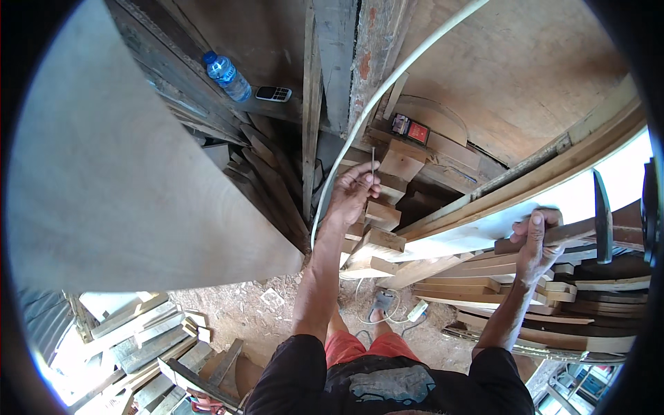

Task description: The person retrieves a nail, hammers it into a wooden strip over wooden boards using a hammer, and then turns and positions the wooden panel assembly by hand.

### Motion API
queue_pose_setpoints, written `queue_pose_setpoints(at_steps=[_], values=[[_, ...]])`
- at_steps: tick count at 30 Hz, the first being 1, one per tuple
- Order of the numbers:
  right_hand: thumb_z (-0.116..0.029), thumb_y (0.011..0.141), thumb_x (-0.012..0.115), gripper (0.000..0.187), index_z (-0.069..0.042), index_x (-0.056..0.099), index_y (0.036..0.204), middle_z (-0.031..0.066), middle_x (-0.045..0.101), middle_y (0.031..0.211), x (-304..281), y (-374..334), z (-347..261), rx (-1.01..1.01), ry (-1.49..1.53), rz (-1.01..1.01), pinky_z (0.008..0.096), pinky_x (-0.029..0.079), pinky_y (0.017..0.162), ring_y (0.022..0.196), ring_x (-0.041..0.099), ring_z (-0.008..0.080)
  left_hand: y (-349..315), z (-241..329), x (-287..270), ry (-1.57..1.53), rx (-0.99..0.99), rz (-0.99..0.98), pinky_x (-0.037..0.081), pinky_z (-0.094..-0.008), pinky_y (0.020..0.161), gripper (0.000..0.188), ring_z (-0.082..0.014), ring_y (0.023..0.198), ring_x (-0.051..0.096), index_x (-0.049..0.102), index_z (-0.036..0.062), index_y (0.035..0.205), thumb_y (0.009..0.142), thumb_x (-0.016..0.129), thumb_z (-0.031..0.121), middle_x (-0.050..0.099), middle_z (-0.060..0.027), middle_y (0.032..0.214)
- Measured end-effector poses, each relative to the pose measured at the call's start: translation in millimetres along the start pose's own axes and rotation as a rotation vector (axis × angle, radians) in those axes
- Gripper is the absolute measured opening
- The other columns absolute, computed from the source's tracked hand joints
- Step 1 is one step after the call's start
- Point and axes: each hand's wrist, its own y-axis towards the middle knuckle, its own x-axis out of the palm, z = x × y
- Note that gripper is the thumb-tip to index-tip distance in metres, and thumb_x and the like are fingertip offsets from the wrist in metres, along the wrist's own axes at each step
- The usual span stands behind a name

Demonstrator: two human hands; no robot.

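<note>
Between the fingertips of my left hand (354,190), a thin metal nail (373,159) points away from me. That hand is raised above a stack of cut wooden blocks (382,216). At the right, my right hand (539,238) is closed round the wooden handle of a hammer (603,218), whose dark metal head lies beyond my fingers. Behind the hammer runs a long curved board with a bright white face (470,232). A pale cable (394,76) arcs down past my left wrist.
A large thin wooden sheet (138,180) fills the left. On a ledge stand a water bottle (228,76), a mobile phone (273,93) and a small red box (417,131). Curved wooden strips (470,287) are stacked at the right, scrap planks (152,339) lie lower left, and a power strip (418,310) rests on the floor.
</note>
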Motion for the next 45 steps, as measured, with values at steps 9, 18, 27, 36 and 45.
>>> queue_pose_setpoints(at_steps=[9, 18, 27, 36, 45], values=[[-0.017, 0.097, 0.063, 0.019, -0.001, 0.058, 0.089, 0.0064, 0.059, 0.073, -3, -1, -1, 0.017, 0.046, -0.023, 0.0215, 0.047, 0.046, 0.054, 0.057, 0.0093, -53, 21, 30, -0.232, 0.052, -0.129, 0.052, -0.043, 0.097, 0.007, -0.0261, 0.105, 0.067, 0.062, 0.0086, 0.103, 0.097, 0.061, 0.01, 0.068, -0.0117, 0.113], [-0.016, 0.097, 0.063, 0.019, 0.0, 0.06, 0.089, 0.0053, 0.06, 0.066, -2, 1, -5, -0.023, 0.038, -0.025, 0.0207, 0.044, 0.046, 0.051, 0.056, 0.0087, -80, 22, 27, -0.255, 0.241, -0.117, 0.051, -0.0385, 0.097, 0.009, -0.0238, 0.108, 0.065, 0.065, 0.0059, 0.104, 0.095, 0.061, 0.005, 0.067, -0.0096, 0.113], [-0.028, 0.095, 0.066, 0.029, 0.001, 0.062, 0.096, 0.005, 0.063, 0.068, -7, -1, 3, 0.095, 0.039, -0.037, 0.0239, 0.046, 0.052, 0.055, 0.057, 0.0099, -263, 38, 22, -0.138, 0.363, 0.136, 0.054, -0.031, 0.075, 0.053, -0.0179, 0.081, 0.064, 0.04, 0.0086, 0.145, 0.096, 0.058, 0.0, 0.064, -0.0061, 0.092], [-0.032, 0.097, 0.062, 0.032, 0.0, 0.063, 0.09, 0.0006, 0.058, 0.07, 0, -97, 4, -0.043, -0.039, -0.238, 0.0251, 0.044, 0.057, 0.061, 0.054, 0.0082, -506, 45, 19, -0.199, 0.647, 0.422, 0.062, -0.0378, 0.069, 0.055, -0.025, 0.081, 0.07, 0.038, 0.0102, 0.144, 0.094, 0.059, 0.0, 0.066, -0.0117, 0.095], [-0.022, 0.09, 0.067, 0.019, -0.003, 0.064, 0.089, 0.0026, 0.057, 0.066, 79, -385, -24, 0.002, 0.002, -1.191, 0.0321, 0.046, 0.059, 0.06, 0.053, 0.0134, -643, 34, -12, -0.4, 0.849, 0.592, 0.063, -0.0485, 0.073, 0.018, -0.0304, 0.086, 0.071, 0.047, 0.0134, 0.116, 0.1, 0.054, 0.01, 0.065, -0.0106, 0.097]])
